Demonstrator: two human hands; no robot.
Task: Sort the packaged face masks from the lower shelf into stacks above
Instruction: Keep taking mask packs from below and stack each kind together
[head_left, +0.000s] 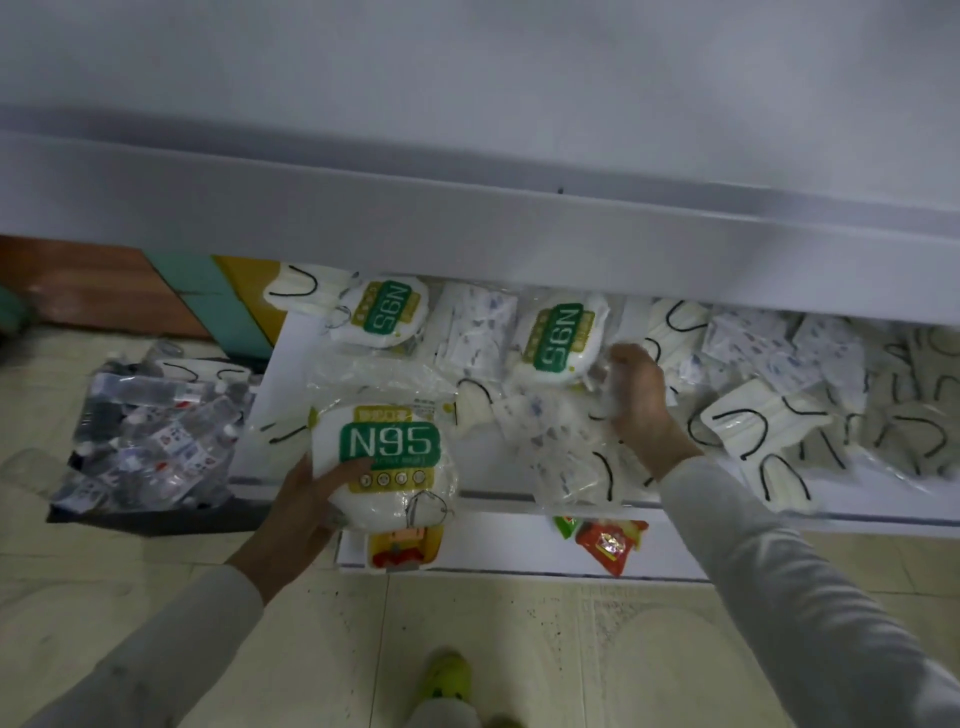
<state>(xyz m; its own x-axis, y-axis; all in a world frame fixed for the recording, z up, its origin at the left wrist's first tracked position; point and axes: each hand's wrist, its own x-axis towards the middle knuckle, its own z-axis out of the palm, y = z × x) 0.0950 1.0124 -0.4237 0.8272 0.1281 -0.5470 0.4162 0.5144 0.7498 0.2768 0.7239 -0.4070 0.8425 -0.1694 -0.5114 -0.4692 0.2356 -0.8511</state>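
A pale tiled floor (571, 649) runs under a white shelving unit, and the wide white upper shelf (467, 223) fills the top of the view with nothing visible on the part that shows. Below it the lower shelf (270, 395) is covered with packaged face masks: two round N95 packs lying upside down to the camera – one at the back left (387, 312), one nearer the middle (563, 338) – plus flat blue-speckled packets (472, 332) and white masks with black ear loops (743, 421). On the floor to the left sits a dark bin of small clear bottles (150, 441). Under the lower shelf, red and yellow snack packets (610, 543) peek out. A green shoe (447, 675) shows at the bottom edge.

The back of the lower shelf is hidden by the upper shelf's front lip, the right end of the mask pile blurs into grey, and the small print on the packs cannot be read.

The left hand (301, 509) grips a third N95 pack (389, 457) by its lower left edge, thumb across the front, holding it at the shelf's front edge. The right hand (636, 395) reaches into the pile, fingers curled around a crinkled clear packet (605, 384) just beside the middle N95 pack – its contents are hard to make out
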